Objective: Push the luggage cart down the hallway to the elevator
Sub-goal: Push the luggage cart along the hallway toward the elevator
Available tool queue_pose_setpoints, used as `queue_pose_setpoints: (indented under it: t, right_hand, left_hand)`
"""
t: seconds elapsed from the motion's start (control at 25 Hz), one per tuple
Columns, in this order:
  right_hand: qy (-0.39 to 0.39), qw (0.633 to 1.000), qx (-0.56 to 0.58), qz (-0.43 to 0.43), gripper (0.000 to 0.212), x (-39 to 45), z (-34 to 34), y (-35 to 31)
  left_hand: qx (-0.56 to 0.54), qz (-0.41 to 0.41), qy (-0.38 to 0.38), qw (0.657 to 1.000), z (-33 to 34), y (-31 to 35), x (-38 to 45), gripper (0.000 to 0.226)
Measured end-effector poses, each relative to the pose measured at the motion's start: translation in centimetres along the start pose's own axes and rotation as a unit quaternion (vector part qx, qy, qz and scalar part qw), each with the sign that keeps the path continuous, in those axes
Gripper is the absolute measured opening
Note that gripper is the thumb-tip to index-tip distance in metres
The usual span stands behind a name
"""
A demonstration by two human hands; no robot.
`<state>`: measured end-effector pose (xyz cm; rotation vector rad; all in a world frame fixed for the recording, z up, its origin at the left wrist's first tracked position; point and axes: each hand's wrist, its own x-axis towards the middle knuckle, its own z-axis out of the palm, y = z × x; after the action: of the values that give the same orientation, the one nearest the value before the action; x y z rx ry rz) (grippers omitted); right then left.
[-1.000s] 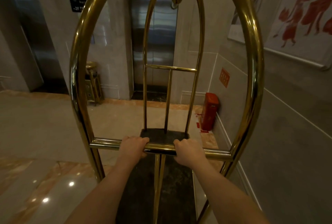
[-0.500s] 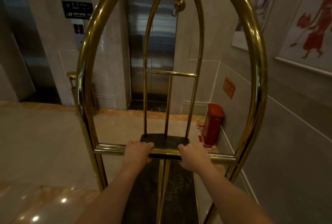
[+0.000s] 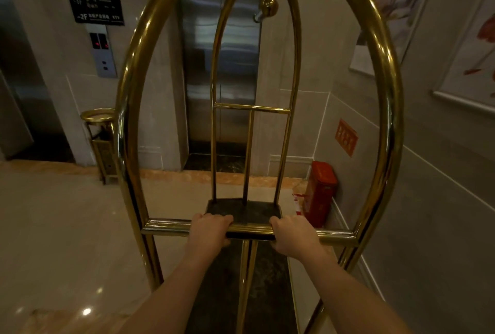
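A brass luggage cart (image 3: 385, 87) with tall arched hoops fills the view, its dark deck (image 3: 242, 210) empty. My left hand (image 3: 211, 230) and my right hand (image 3: 293, 233) both grip the cart's horizontal brass handle bar (image 3: 250, 229), side by side near its middle. Straight ahead, seen through the hoops, stands a steel elevator door (image 3: 235, 66), shut. The cart's far end points at that door. The cart's wheels are out of sight.
An elevator call panel (image 3: 103, 52) hangs on the pillar left of the door, under dark floor signs (image 3: 97, 9). A brass ash bin (image 3: 100, 143) stands by that pillar. A red box (image 3: 320, 191) sits against the right wall, close to the cart. Another elevator opening (image 3: 18, 92) lies far left.
The cart and I have rolled forward; the elevator door, call panel and red box appear larger and nearer. Both hands keep the same grip on the bar.
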<state>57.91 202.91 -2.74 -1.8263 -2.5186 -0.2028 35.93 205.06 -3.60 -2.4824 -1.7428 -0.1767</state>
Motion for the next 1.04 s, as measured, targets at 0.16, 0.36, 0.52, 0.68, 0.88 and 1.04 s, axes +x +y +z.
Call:
queue_pose_setpoints:
  t: [0.16,0.36,0.52,0.68,0.88,1.04]
  right_hand:
    - [0.007,1.000,0.018,-0.003,0.027,4.4,0.9,2.6]
    - [0.011,1.000,0.015,-0.017,0.026,9.4,1.3,5.8]
    - [0.012,1.000,0.003,-0.026,0.026,12.5,1.4,7.7]
    - [0.008,1.000,-0.003,-0.029,0.028,15.5,1.5,9.3]
    - [0.000,1.000,0.003,-0.021,0.030,19.2,1.9,10.7]
    - [0.013,1.000,0.002,-0.009,0.029,22.0,2.5,11.9]
  left_hand:
    - [0.009,-0.004,0.008,1.000,0.7,-0.5,4.8,0.025]
    - [0.005,-0.011,0.001,1.000,1.3,-1.2,10.6,0.027]
    - [-0.007,-0.014,0.006,1.000,1.8,-1.7,14.1,0.027]
    - [0.001,-0.015,0.017,1.000,2.3,-2.2,17.4,0.027]
    - [0.000,-0.018,0.021,1.000,2.8,-3.0,21.0,0.027]
    - [-0.004,-0.008,0.019,1.000,3.3,-4.1,24.1,0.027]
